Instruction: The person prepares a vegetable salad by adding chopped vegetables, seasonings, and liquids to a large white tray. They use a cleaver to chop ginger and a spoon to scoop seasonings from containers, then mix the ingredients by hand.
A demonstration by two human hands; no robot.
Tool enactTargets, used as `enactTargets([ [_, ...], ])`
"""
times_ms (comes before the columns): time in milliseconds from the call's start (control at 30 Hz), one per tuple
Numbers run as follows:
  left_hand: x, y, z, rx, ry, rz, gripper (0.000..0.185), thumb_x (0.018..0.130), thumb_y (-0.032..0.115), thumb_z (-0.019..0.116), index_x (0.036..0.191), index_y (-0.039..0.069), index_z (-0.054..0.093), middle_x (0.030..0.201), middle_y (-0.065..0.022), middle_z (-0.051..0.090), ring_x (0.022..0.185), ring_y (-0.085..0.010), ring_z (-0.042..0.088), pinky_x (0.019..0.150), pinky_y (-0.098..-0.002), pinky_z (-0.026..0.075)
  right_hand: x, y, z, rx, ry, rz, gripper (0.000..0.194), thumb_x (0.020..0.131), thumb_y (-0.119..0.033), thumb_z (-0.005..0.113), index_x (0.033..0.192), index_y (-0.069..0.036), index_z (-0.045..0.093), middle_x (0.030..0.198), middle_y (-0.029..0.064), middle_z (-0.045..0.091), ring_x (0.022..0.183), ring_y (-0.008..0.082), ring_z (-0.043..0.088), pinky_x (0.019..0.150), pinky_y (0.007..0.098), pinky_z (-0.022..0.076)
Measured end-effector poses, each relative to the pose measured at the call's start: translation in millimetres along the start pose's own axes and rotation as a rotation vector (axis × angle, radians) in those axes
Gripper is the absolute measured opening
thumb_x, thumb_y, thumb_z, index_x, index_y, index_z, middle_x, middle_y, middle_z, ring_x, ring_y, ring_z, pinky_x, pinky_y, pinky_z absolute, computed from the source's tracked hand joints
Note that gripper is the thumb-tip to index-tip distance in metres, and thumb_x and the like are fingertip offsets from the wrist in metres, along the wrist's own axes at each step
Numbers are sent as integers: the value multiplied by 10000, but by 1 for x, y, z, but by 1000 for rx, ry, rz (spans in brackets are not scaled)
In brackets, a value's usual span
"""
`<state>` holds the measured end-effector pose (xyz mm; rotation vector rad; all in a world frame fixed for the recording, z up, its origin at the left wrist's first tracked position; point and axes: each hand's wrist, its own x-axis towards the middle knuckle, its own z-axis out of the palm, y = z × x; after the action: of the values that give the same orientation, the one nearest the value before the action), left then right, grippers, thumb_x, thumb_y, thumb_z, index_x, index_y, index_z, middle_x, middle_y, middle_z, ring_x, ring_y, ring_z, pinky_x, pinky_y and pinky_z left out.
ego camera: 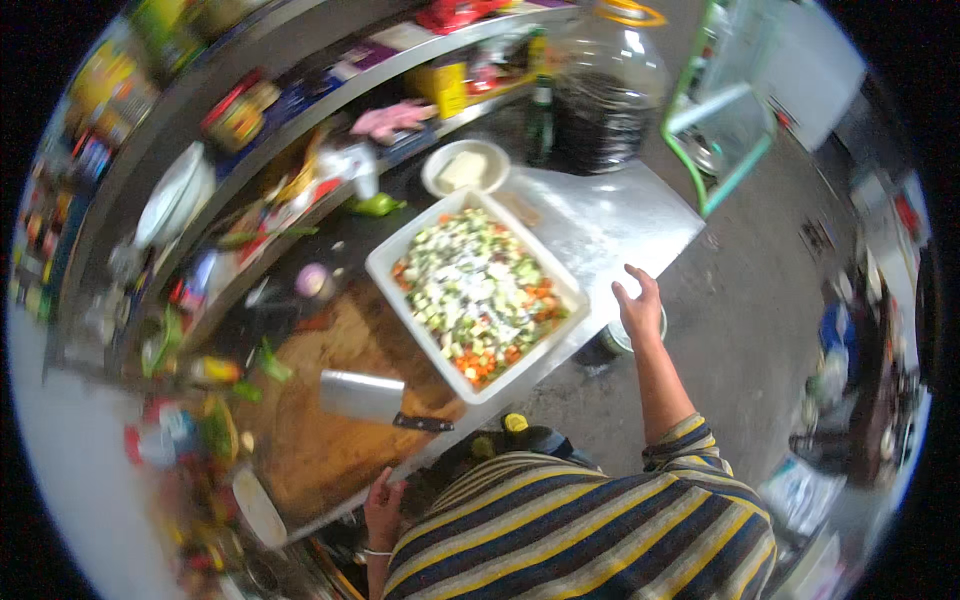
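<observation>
A white rectangular tub [379, 276] stands in front of me, full of diced green and orange vegetables [480, 292] with white powder on top. My right hand [642, 304] is held out to the right of the tub with its fingers apart and nothing in them. Below my left hand's level of reach, by the front edge of the counter, my left hand [384, 499] hangs with nothing seen in it. Between that hand and the tub lies a cleaver [363, 394] with a dark handle on a wooden cutting board [322, 450].
Behind the tub stand a white bowl [431, 169] with a pale block, a green glass bottle [540, 120] and a large clear jug [609, 112] of dark liquid. A peeled onion [313, 281] lies left. Loaded shelves [420, 54] run along the back. A round container [616, 337] is under my right hand.
</observation>
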<state>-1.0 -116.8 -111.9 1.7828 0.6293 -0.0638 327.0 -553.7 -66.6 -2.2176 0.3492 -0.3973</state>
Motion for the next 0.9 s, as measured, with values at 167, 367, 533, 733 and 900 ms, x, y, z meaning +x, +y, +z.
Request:
enactTargets([
  [167, 69, 63, 49, -24, -408, 257, 590, 804, 45, 618, 1344, 4, 381, 1221, -93, 513, 1088, -192, 526, 897, -301, 428, -84, 44, -82, -156, 146, 228, 394, 797, -238, 658, 1160, -109, 572, 1291, 144, 460, 1234, 287, 411, 1015, 417, 340],
  [367, 117, 107, 190, -108, -957, 689, 537, 838, 17, 583, 1337, 24, 384, 1387, -67, 360, 1052, -173, 511, 860, -264, 422, -216, 104, -235, -262, 482, 701, 401, 772, -319, 639, 1142, -174, 582, 1322, 131, 428, 1244, 297, 393, 1052, 550, 208],
  [533, 92, 123, 323, 39, -1204, 887, 505, 790, 47, 673, 1258, 18, 484, 1341, -68, 396, 961, -160, 561, 818, -233, 453, -352, 169, -320, -157, 989, 841, 365, 752, -313, 653, 1079, -155, 613, 1227, 97, 516, 1172, 280, 468, 1010, 451, 327],
  [733, -60, 119, 484, 318, -1504, 894, 416, 781, 76, 680, 1176, 55, 552, 1292, -102, 362, 788, -127, 579, 680, -243, 499, -508, 240, -409, -82, 1177, 1088, 345, 740, -280, 676, 1051, -139, 627, 1175, 120, 546, 1112, 292, 512, 924, 376, 428],
  [900, -212, 113, 608, 610, -1644, 987, 381, 787, 102, 681, 1145, 48, 563, 1272, -150, 374, 730, -130, 592, 672, -240, 510, -593, 277, -511, -87, 1338, 1130, 301, 771, -213, 675, 1042, -87, 634, 1073, 123, 617, 1043, 261, 566, 910, 353, 431],
])
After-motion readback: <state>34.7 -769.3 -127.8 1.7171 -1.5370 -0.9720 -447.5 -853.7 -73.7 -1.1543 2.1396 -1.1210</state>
